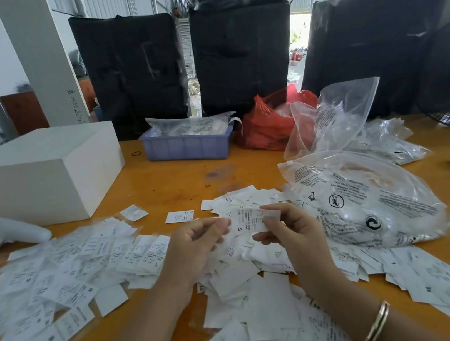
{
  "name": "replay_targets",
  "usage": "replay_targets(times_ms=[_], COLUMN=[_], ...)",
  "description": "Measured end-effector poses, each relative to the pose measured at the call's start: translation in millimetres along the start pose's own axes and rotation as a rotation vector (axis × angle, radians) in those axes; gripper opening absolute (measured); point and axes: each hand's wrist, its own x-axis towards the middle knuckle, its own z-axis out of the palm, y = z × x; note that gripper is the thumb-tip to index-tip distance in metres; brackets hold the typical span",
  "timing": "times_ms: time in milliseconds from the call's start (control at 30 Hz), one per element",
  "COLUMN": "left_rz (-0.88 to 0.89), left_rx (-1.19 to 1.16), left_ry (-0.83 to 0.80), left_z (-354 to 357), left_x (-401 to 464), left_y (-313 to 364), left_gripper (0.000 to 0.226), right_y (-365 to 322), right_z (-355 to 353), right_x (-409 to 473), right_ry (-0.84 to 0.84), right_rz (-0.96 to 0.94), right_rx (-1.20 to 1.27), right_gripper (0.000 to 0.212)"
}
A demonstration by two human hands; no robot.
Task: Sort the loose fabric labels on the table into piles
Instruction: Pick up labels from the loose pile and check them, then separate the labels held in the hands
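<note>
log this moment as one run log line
step: reading label | right hand: pinches label marked S | left hand: at label's left edge, grip unclear | piles: left and centre of table

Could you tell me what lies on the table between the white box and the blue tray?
Only a small black ring on bare table, as the head view shows.

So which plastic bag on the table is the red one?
The red bag at the back of the table, just right of the purple tray. The other bags beside it are clear with black printing.
</note>
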Motion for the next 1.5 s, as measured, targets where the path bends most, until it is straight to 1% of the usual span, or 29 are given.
replay_targets(times_ms=[100,167,400,600,700,833,1000,1167,1333,1500], left_rz=[-0.012,-0.016,-0.006,-0.015,0.005,0.009,-0.026,-0.021,-0.065,-0.049], left_rx=[-0.082,-0.094,-0.07,-0.071,-0.063,-0.053,-0.052,-0.083,-0.129,-0.125], left_ry=[-0.005,-0.003,0.006,0.049,0.05,0.038,0.025,-0.029,-0.078,-0.084], left_z=[-1,-3,-2,-1,-2,-1,-2,-3,-2,-2], left_x=[0,1,1,2,1,1,2,3,2,2], left_y=[0,-1,1,1,1,0,-3,-4,-4,-4], left_gripper=[0.033,0.031,0.026,0.027,0.029,0.031,0.037,0.037,0.041,0.043], right_y=[-2,-4,-3,0,-3,-6,1,1,1,0], right_z=[4,5,12,13,11,8,13,13,12,12], right_x=[-3,-5,-11,-12,-10,-9,-11,-7,-7,-7], right_ry=[0.047,0.075,0.071,0.046,0.063,0.082,0.04,0.063,0.065,0.061], right_rz=[0.006,-0.01,-0.06,-0.053,-0.071,-0.103,-0.14,-0.199,-0.196,-0.205], right_rx=[0.088,0.116,0.039,-0.018,0.0,0.047,-0.027,-0.044,-0.007,0.017], right_gripper=[0.015,0.014,0.015,0.017,0.016,0.014,0.017,0.017,0.018,0.019])
